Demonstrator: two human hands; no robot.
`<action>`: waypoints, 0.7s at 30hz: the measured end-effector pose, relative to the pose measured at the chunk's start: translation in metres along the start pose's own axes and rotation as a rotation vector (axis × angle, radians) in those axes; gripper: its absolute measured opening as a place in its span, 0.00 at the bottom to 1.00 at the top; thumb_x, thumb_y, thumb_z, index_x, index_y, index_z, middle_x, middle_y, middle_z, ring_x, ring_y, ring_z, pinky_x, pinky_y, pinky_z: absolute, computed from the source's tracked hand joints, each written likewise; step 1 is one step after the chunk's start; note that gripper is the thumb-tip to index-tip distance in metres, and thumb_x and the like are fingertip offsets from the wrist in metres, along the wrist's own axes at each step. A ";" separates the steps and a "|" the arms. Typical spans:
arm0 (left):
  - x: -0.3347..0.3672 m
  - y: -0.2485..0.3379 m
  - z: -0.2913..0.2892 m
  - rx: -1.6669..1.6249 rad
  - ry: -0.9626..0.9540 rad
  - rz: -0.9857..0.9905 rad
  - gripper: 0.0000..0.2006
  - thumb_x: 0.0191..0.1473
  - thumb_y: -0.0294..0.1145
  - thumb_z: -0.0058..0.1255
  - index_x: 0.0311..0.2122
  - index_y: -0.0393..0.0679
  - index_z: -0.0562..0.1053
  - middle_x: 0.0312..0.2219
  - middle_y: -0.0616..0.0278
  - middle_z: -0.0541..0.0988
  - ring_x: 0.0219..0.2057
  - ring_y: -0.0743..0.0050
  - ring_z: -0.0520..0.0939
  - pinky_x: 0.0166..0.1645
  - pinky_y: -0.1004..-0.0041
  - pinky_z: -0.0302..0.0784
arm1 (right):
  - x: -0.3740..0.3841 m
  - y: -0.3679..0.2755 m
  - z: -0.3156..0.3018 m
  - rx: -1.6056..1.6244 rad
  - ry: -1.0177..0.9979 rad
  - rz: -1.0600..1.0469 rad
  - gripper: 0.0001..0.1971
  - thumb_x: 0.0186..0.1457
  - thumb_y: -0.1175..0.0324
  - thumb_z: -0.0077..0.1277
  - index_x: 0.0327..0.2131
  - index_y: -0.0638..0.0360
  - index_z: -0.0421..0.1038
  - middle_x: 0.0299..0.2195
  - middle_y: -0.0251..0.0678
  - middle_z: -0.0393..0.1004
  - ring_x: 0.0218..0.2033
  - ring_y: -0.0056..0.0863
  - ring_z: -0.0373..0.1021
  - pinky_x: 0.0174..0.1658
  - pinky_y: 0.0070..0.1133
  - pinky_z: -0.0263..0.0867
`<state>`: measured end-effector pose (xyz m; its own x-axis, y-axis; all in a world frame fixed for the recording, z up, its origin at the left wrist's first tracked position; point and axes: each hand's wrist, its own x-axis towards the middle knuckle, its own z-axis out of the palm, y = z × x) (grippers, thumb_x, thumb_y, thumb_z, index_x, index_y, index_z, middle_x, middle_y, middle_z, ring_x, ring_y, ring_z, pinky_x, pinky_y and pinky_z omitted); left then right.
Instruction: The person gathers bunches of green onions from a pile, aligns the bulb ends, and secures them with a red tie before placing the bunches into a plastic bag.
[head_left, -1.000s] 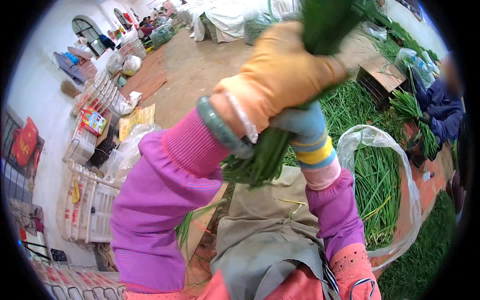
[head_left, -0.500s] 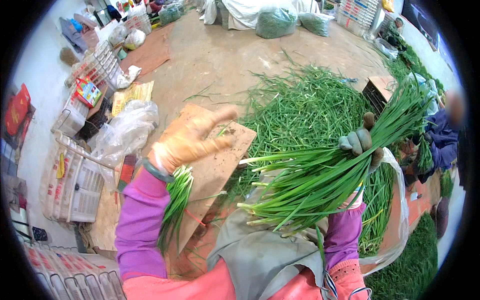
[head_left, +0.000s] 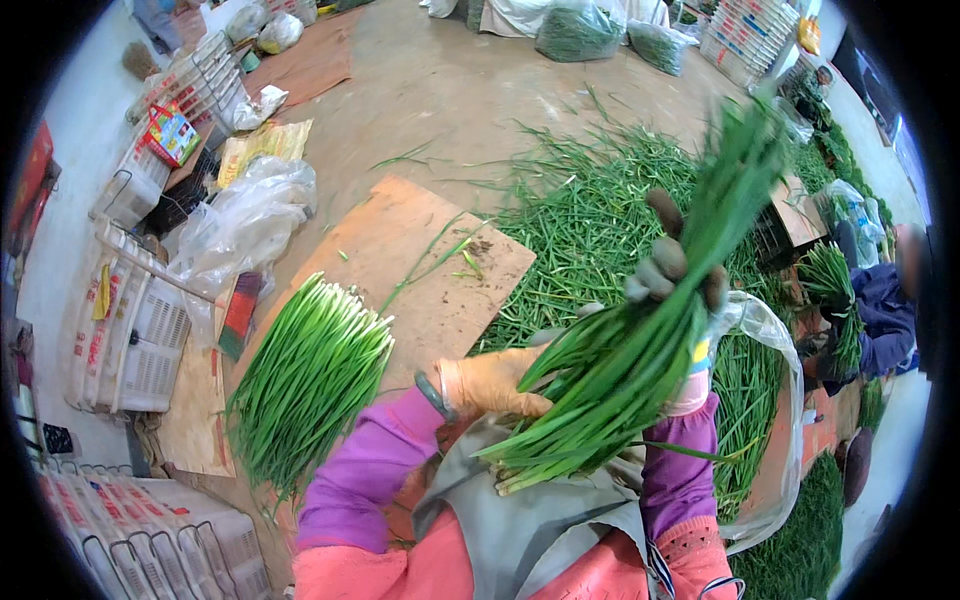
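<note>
My right hand (head_left: 668, 265), in a dark grey-fingered glove, is closed around a bunch of garlic chives (head_left: 630, 365). Its green leaf tips rise blurred to the upper right, and the pale stem ends hang toward my lap. My left hand (head_left: 495, 382), in an orange rubber glove, meets the bunch at its lower left side; the thumb shows while the other fingers are mostly behind leaves, seemingly gripping some strands. To the left, a neat pile of chives (head_left: 310, 385) lies with white ends aligned on a wooden board (head_left: 430, 235).
A loose heap of chives (head_left: 590, 225) spreads beyond the board. More chives lie inside clear plastic (head_left: 790, 430) at my right. White crates (head_left: 150, 340) and a crumpled plastic bag (head_left: 245, 215) stand left. Another person in blue (head_left: 885, 305) sits at the right, beside a chive bunch.
My left hand has come from over the board, rightward and down, to the held bunch, uncovering the pile. The bunch in my right hand has swung more upright. My view has shifted slightly.
</note>
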<state>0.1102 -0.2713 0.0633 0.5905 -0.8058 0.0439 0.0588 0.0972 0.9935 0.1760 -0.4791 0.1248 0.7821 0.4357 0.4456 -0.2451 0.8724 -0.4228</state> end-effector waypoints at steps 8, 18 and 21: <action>-0.075 -0.102 0.038 -1.014 0.655 0.075 0.38 0.47 0.63 0.40 0.53 0.39 0.59 0.47 0.58 0.68 0.47 0.72 0.69 0.50 0.70 0.66 | 0.063 0.085 -0.030 -0.185 0.452 0.486 0.27 0.49 0.57 0.46 0.49 0.66 0.59 0.30 0.38 0.73 0.29 0.33 0.72 0.35 0.31 0.70; -0.068 -0.117 0.039 -1.264 1.078 0.155 0.35 0.46 0.63 0.43 0.50 0.42 0.63 0.41 0.56 0.73 0.41 0.60 0.75 0.47 0.61 0.70 | 0.008 0.180 -0.153 -1.248 0.277 0.680 0.29 0.50 0.55 0.47 0.51 0.64 0.58 0.45 0.49 0.67 0.45 0.39 0.65 0.48 0.26 0.58; -0.072 -0.123 0.047 -1.298 1.042 0.141 0.36 0.45 0.63 0.43 0.50 0.42 0.63 0.43 0.57 0.71 0.43 0.60 0.73 0.49 0.59 0.68 | -0.023 0.142 -0.151 -1.442 0.218 0.729 0.29 0.51 0.54 0.46 0.51 0.65 0.57 0.44 0.51 0.67 0.45 0.40 0.65 0.48 0.26 0.59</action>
<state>0.0227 -0.2528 -0.0574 0.8642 -0.0937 -0.4943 0.2308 0.9469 0.2241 0.2099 -0.3986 -0.0649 0.8392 0.4933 -0.2291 0.0324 -0.4658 -0.8843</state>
